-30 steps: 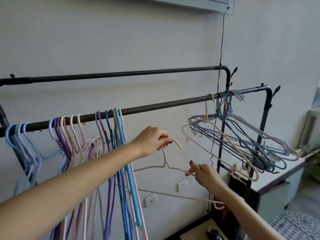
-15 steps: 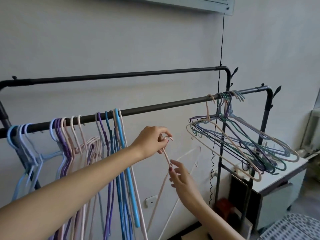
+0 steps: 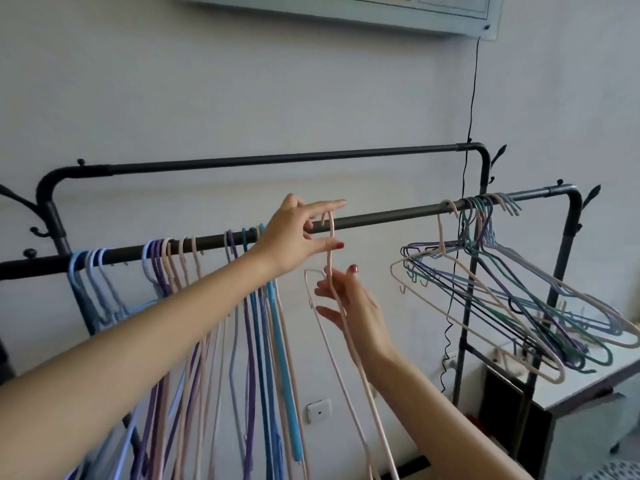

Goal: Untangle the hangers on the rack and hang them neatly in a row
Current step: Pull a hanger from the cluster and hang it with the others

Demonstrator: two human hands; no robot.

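A black front rail crosses the view, with a second rail behind and above it. My left hand pinches the hook of a pale pink hanger right at the front rail. My right hand touches the hanger's neck just below, fingers relaxed. The hanger hangs edge-on below my hands. Left of my hands, several blue, purple and pink hangers hang in a row. A tangled bunch of hangers hangs near the rail's right end.
A white cabinet stands under the tangled bunch at the right. A black cable runs down the wall from a white unit above. A wall socket sits low behind the hangers. The rail is bare between my hands and the bunch.
My left hand has lifted the pink hanger from below the rail up to it. The hanger has turned from face-on to edge-on. My right hand moved from its lower bar up to its neck.
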